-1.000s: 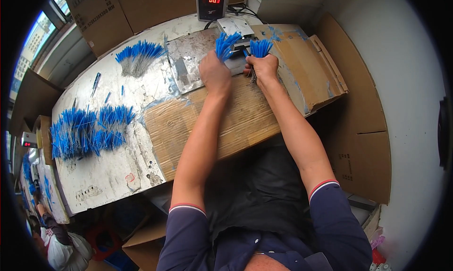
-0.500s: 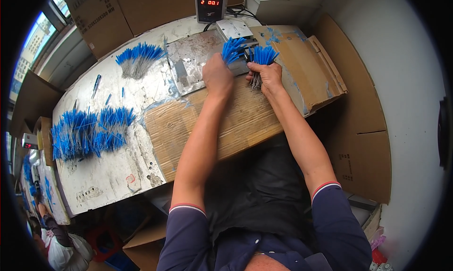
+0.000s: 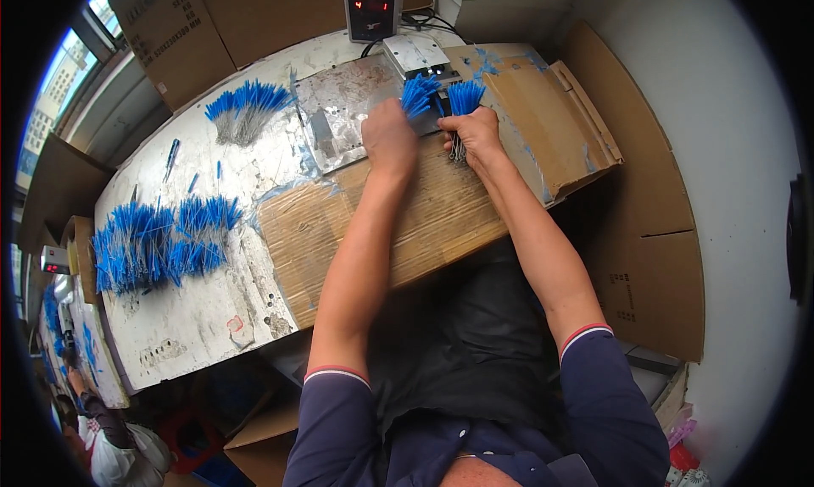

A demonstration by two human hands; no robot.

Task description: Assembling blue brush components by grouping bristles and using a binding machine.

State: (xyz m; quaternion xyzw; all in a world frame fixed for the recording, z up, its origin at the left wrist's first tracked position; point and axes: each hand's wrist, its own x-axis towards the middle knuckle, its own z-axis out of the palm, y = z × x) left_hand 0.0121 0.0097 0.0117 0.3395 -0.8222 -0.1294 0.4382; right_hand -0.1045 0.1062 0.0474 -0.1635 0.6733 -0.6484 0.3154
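from afar i see the left hand, blurred, closed around one blue-tipped bundle, while the right hand tightly grips a second bundle just beside it.

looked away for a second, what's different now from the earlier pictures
The left bundle in the left hand has shifted slightly right; the right bundle in the right hand has drawn slightly back. The display shows different red digits. Nothing was visibly let go. The blue piles on the table stayed put.
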